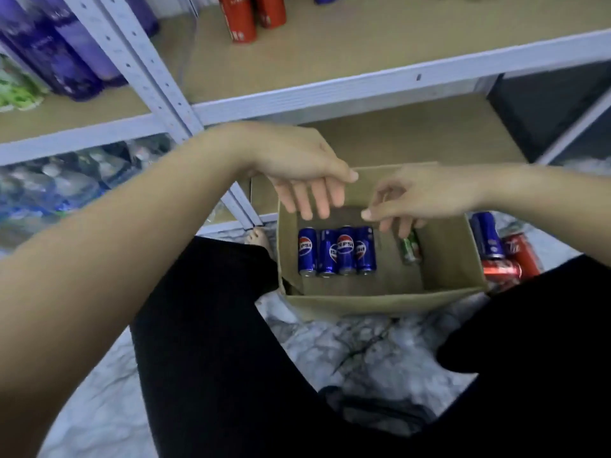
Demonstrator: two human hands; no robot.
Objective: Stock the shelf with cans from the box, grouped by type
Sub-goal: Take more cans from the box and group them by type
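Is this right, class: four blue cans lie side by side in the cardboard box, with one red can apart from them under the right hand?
Not quite. The lone can under the right hand is green, not red, as the head view shows. Four blue cans do lie side by side in the cardboard box.

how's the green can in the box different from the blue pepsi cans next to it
The green can lies alone at the right of the box; the blue Pepsi cans are four, packed side by side at the left. The right hand hovers over the green can, partly hiding it; the Pepsi cans are in full view. All lie on the box floor.
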